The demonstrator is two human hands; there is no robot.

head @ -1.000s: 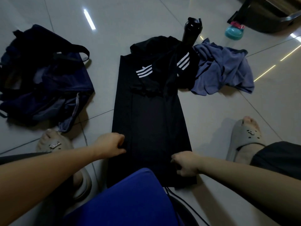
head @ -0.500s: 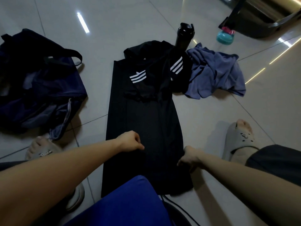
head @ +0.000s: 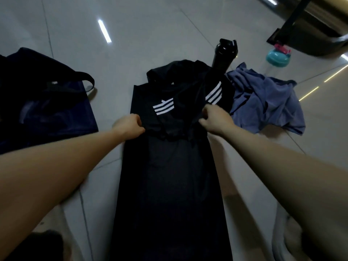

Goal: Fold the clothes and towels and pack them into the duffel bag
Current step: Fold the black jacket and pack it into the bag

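Note:
A black shirt (head: 169,176) with white stripes lies flat on the tiled floor as a long narrow strip, its sleeves folded in over the chest. My left hand (head: 129,126) pinches the cloth at the left edge by the folded sleeve. My right hand (head: 214,118) grips the cloth at the right side, just below the striped sleeve. A crumpled blue-grey towel (head: 263,98) lies to the right of the shirt. The dark navy duffel bag (head: 47,102) sits open on the floor at the left.
A black bottle (head: 224,57) stands behind the shirt's collar. A teal and pink container (head: 277,57) sits further right, beside a dark piece of furniture (head: 310,29). My sandalled foot (head: 290,240) shows at the lower right.
Both hands have moved from the shirt's lower hem up to the folded sleeves at its middle. The view has leaned forward and closer to the shirt.

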